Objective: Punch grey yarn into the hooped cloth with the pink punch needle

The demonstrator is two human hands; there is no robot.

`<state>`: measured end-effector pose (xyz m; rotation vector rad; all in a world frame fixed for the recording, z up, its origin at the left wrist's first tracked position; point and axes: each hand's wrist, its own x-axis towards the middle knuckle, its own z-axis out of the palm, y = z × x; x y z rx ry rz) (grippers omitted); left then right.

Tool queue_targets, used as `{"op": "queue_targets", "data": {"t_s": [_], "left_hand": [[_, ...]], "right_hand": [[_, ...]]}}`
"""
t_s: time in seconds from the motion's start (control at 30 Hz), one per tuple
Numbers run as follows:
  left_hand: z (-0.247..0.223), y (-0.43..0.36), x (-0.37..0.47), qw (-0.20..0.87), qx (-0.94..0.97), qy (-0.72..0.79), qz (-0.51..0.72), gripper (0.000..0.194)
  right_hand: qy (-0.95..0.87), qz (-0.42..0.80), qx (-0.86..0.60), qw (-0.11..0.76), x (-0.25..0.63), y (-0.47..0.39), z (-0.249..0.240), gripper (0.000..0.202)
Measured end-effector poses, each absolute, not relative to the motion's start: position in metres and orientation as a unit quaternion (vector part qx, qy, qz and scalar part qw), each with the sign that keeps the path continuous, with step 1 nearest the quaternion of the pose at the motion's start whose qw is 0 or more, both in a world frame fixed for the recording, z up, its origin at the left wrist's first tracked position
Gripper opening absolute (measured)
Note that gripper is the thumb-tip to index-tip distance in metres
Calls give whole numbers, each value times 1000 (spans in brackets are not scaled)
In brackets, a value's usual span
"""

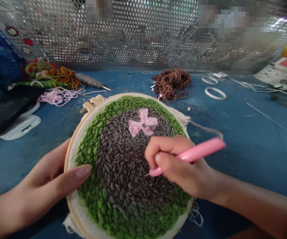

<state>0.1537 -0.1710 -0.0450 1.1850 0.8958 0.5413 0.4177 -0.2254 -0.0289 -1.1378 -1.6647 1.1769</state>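
A round embroidery hoop [70, 156] is tilted up in front of me, its cloth covered in yarn stitches. A green ring [88, 196] surrounds a dark grey-brown middle [123, 166], with a pink flower shape [143, 122] near the top. My left hand [56, 182] grips the hoop's left edge, thumb on the green stitches and the other fingers behind. My right hand [180, 162] is closed round a pink punch needle [203, 149], whose tip meets the dark stitches right of centre. A grey yarn trails from the needle's back end.
Brown yarn [172, 83] lies behind the hoop, with white rings [215, 93] to its right. Orange yarn [67, 78], pink yarn [59, 96] and a grey yarn bundle [90, 80] lie at the left, near a black pouch [11, 103]. A perforated metal panel [133, 39] borders the blue table [253, 142].
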Motion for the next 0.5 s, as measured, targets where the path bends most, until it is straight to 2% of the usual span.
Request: {"op": "queue_targets", "data": {"t_s": [0.13, 0.23, 0.33, 0.5], "left_hand": [[-44, -172, 154, 714, 521, 406, 235, 90], [-47, -170, 151, 721, 529, 387, 222, 91], [-52, -169, 146, 719, 546, 367, 225, 91], [-54, -171, 143, 710, 542, 385, 231, 93]], "right_hand": [[-519, 522, -450, 506, 426, -224, -32, 24], [-503, 515, -456, 524, 428, -223, -33, 24], [-537, 493, -472, 496, 426, -223, -31, 24], [-760, 350, -419, 352, 415, -226, -28, 13]]}}
